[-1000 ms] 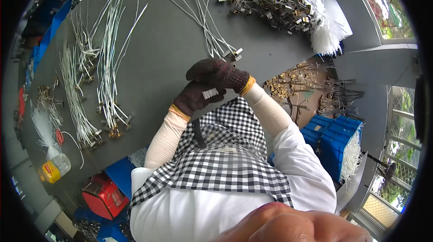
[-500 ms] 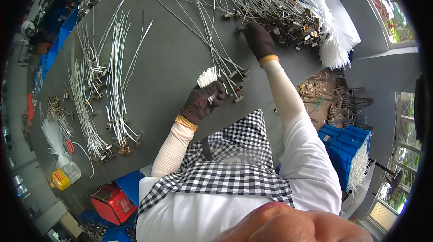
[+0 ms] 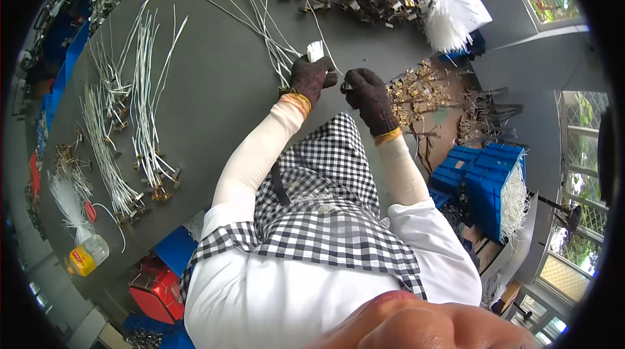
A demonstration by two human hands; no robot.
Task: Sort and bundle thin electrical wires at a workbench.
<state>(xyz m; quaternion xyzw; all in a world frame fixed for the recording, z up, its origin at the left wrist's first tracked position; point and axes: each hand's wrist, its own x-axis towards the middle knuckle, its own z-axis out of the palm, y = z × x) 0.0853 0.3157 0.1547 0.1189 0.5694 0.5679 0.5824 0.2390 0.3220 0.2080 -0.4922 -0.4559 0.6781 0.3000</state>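
Observation:
My left hand [image 3: 311, 78], in a dark knitted glove, is closed around a bundle of short white strips [image 3: 315, 51] that pokes out above its fingers. Close to its right, my right hand [image 3: 370, 98], gloved the same way, pinches the near end of a thin silvery wire [image 3: 322, 35]. That wire slants up and away past the left hand; a small dark end piece shows at the right fingertips. Several loose wires [image 3: 263, 20] with metal end pieces lie beyond and left of the left hand, which partly hides their near ends.
A large heap of wires with metal end pieces [image 3: 390, 4] lies at the table's far side, beside white strands [image 3: 446, 23]. Sorted wire bundles [image 3: 146, 101] lie at left, near a yellow-labelled bottle [image 3: 88, 256]. Blue crates [image 3: 485, 176] stand right, a red box [image 3: 156, 290] lower left.
My right hand has come back from the heap toward me, bringing a wire. My left hand has moved forward with the white strips, and the two hands are now close together. The view has shifted.

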